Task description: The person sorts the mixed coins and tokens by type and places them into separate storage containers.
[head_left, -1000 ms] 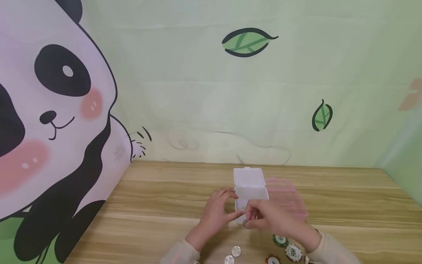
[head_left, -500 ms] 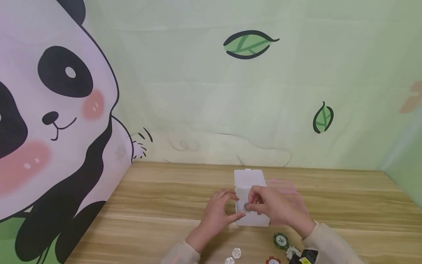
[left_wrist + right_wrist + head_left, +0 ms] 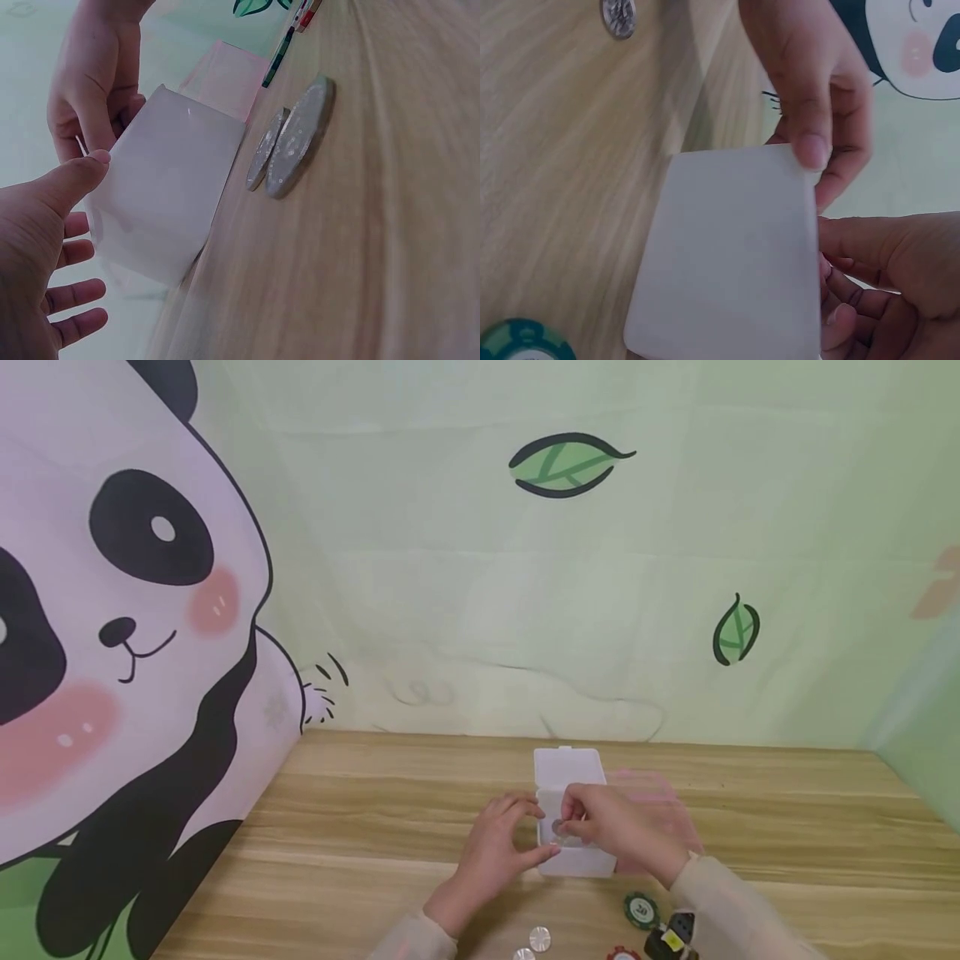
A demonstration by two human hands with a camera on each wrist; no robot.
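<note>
A white plastic box [image 3: 581, 862] stands on the table with its hinged lid [image 3: 568, 767] laid back. My left hand [image 3: 495, 842] holds its near left corner, thumb on the front rim and fingers along the left wall. In the left wrist view the thumb tip lies over the rim of the box [image 3: 165, 187]. Over the box's interior, my right hand [image 3: 611, 822] pinches a silver coin [image 3: 557, 827] between thumb and fingers. The front wall of the box [image 3: 727, 247] hides its floor in the right wrist view.
Two silver coins [image 3: 540, 938] lie on the table nearer to me. A green poker chip [image 3: 641, 910] and a red chip [image 3: 623, 953] sit right of them, by a black device [image 3: 671, 937] under my right forearm. A translucent pink box [image 3: 647, 785] stands right of the white one.
My right hand has lifted the coin from the box's front edge and carried it back over the interior, then slightly lower. My left hand stays at the corner.
</note>
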